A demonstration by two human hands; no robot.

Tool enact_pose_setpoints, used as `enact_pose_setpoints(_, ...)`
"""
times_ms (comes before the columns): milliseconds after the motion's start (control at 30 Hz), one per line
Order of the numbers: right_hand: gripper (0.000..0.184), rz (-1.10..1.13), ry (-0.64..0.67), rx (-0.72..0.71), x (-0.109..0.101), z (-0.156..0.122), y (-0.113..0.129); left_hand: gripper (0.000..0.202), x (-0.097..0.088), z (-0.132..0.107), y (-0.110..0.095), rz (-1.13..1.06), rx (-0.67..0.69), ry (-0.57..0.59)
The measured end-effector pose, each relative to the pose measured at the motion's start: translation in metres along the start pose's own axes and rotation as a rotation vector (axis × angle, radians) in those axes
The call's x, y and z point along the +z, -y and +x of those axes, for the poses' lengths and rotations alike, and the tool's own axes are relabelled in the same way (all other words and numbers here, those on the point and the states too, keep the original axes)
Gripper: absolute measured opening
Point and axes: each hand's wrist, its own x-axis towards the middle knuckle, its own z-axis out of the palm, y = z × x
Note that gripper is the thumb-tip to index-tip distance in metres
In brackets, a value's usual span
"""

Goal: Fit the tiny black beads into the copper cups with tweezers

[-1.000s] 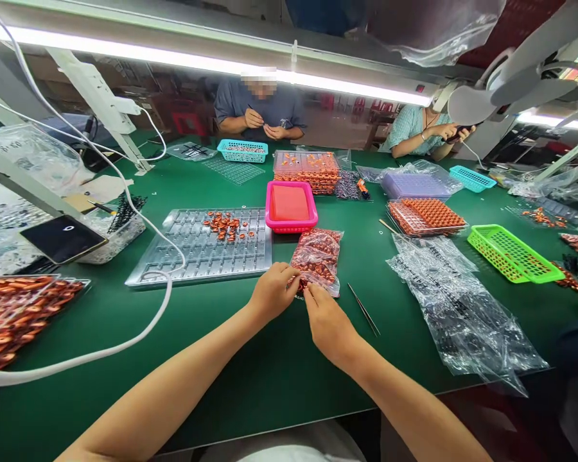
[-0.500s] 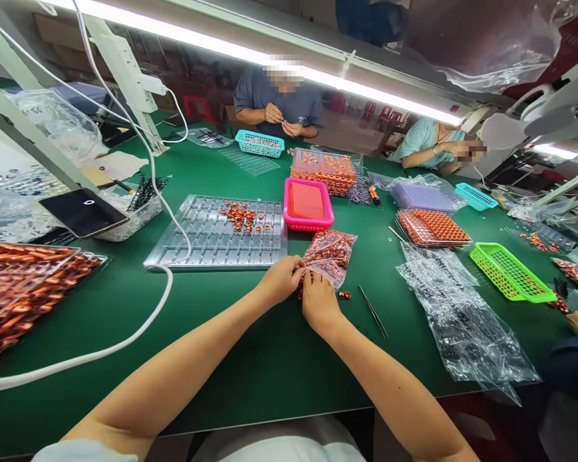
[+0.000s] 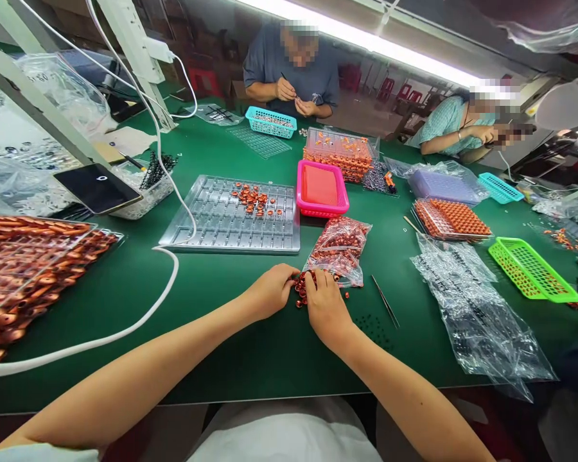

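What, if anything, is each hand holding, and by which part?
Cannot be told: the left hand is at the near end of the clear bag, beside loose orange parts; the right hand covers part of both, hiding any grip.

Lit by a long white tube light (image 3: pixel 366 40), slanting from twelve o'clock down to two, under a grey beam (image 3: pixel 450 43). Framed at ten by a pale post (image 3: pixel 132 45) with a white plug (image 3: pixel 160 50) on its side. Spread wide across the middle, a green bench (image 3: pixel 221 372), with a straight near edge below six o'clock. Backed by a brownish floor (image 3: pixel 366 115) and a dim, cluttered far side, too dark for detail. Dotted with red stools (image 3: pixel 386 88) at one o'clock, and more red at eleven. Dark beneath the bench, with dull red patches at four and seven.
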Motion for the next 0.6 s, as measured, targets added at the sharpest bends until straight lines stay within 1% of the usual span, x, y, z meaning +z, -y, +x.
enact_pose_setpoints(167,0.053,0.02,0.016,0.009,-0.004,-0.013,0.006,0.033,0.004,-0.011,-0.009,-0.04,0.029,0.037)
enact_pose_setpoints(233,0.053,0.045,-0.008,-0.005,-0.005,-0.02,0.006,0.033,0.008,-0.012,-0.01,-0.057,0.038,0.049)
enact_pose_setpoints(333,0.054,0.132,-0.096,-0.038,-0.012,-0.032,0.001,0.035,0.008,-0.015,-0.011,-0.074,0.046,0.067)
enact_pose_setpoints(400,0.055,0.219,-0.169,-0.066,-0.02,-0.044,-0.006,0.033,0.005,-0.021,-0.012,-0.063,0.029,0.066)
enact_pose_setpoints(500,0.049,0.369,-0.281,-0.099,-0.037,-0.068,-0.023,0.023,-0.002,-0.036,-0.014,-0.009,-0.005,0.055)
enact_pose_setpoints(533,0.047,0.412,-0.317,-0.075,-0.042,-0.078,-0.03,0.018,-0.002,-0.041,-0.015,0.024,-0.004,0.058)
enact_pose_setpoints(600,0.041,0.456,-0.401,0.018,-0.047,-0.099,-0.045,0.012,-0.001,-0.048,-0.016,0.108,0.021,0.07)
